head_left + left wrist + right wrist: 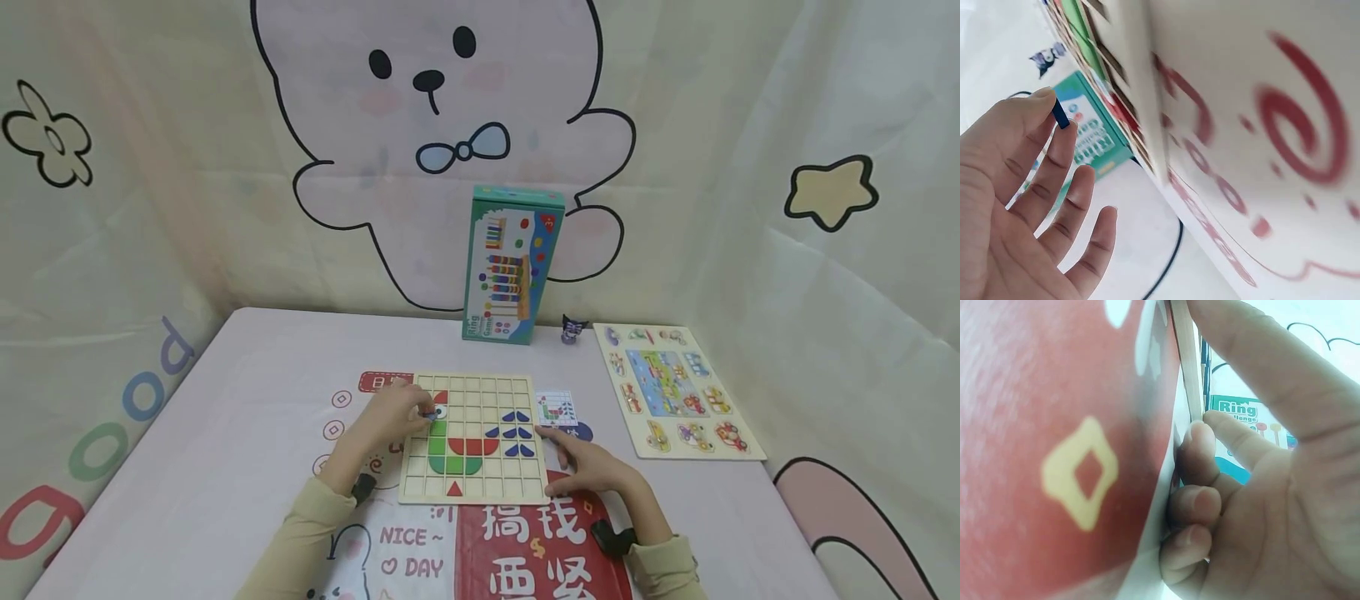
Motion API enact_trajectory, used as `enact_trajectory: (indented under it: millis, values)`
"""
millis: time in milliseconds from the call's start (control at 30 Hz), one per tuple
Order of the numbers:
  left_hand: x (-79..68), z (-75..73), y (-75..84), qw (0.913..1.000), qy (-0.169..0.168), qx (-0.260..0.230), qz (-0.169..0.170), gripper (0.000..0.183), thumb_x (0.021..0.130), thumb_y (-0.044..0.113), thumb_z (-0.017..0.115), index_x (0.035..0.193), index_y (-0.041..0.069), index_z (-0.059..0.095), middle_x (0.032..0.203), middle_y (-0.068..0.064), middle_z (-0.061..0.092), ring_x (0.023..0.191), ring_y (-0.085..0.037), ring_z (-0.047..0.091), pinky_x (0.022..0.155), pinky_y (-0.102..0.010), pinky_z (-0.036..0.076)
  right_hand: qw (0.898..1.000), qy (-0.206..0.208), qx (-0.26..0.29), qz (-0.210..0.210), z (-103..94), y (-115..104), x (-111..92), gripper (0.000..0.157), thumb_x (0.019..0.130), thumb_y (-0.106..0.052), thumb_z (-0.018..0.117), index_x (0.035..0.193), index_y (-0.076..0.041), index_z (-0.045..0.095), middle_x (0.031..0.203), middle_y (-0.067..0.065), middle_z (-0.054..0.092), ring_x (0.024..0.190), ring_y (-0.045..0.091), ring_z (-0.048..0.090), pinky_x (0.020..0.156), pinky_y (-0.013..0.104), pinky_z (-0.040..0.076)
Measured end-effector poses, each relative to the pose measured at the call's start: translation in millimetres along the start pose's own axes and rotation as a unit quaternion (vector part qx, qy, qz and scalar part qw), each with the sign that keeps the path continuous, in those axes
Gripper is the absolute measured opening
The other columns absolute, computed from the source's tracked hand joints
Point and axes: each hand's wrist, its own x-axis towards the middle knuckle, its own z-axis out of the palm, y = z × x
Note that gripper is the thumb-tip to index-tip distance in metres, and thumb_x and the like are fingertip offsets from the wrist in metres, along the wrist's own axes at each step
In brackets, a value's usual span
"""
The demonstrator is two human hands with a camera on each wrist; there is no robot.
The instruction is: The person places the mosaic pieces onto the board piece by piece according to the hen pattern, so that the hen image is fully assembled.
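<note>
A wooden grid puzzle board [480,492] lies on the table, bearing green, red and blue pieces. Between the thumb and index finger of my left hand [393,414] a small flat blue piece [1060,115] is pinched, over the board's left side by a white round piece [440,411]; the other fingers are spread. My right hand [596,467] touches the board's right edge with thumb and index finger. In the right wrist view its other fingers are bent beside the board's edge [1188,362]. A small pattern card [557,408] lies right of the board.
At the back stands a green-blue game box [512,267], with a small dark figurine [572,329] beside it. A picture puzzle board [675,392] lies at the table's right. Under the grid board is a printed mat [420,550], and cloth walls surround the table.
</note>
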Motion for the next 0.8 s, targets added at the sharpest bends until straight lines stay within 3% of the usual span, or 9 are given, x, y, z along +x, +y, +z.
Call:
enact_trajectory:
  millis: [233,433,800]
  values:
    - [5.0,7.3,19.6,0.9989,0.0,-0.006,0.046,0.012,0.078,0.028,0.072,0.088,0.022,0.071,0.085,0.012,0.064,0.08,-0.008,0.048,0.072,-0.028,0.043,1.0,-0.002,0.008,-0.013,0.2,1,-1,0.087,0.07,-0.04,0.078,0.143,-0.021,0.034,0.082,0.004,0.046,0.06,0.01,0.036,0.05,0.021,0.032]
    - [11.1,14.6,36.6,0.9966,-0.014,0.007,0.081,0.011,0.08,0.03,0.071,0.089,0.023,0.07,0.085,0.012,0.063,0.084,-0.009,0.051,0.074,-0.03,0.045,1.0,-0.002,0.003,-0.008,0.6,1,-1,0.087,0.07,-0.041,0.078,0.143,-0.023,0.034,0.082,0.004,0.046,0.059,0.009,0.035,0.051,0.021,0.033]
    - [17.8,27.0,63.5,0.9939,-0.046,0.003,0.1,0.009,0.082,0.031,0.068,0.088,0.026,0.071,0.086,0.014,0.064,0.079,-0.007,0.046,0.071,-0.025,0.04,1.0,-0.002,0.004,-0.009,0.4,1,0,0.087,0.069,-0.04,0.079,0.142,-0.023,0.035,0.082,0.005,0.046,0.061,0.011,0.037,0.052,0.022,0.033]
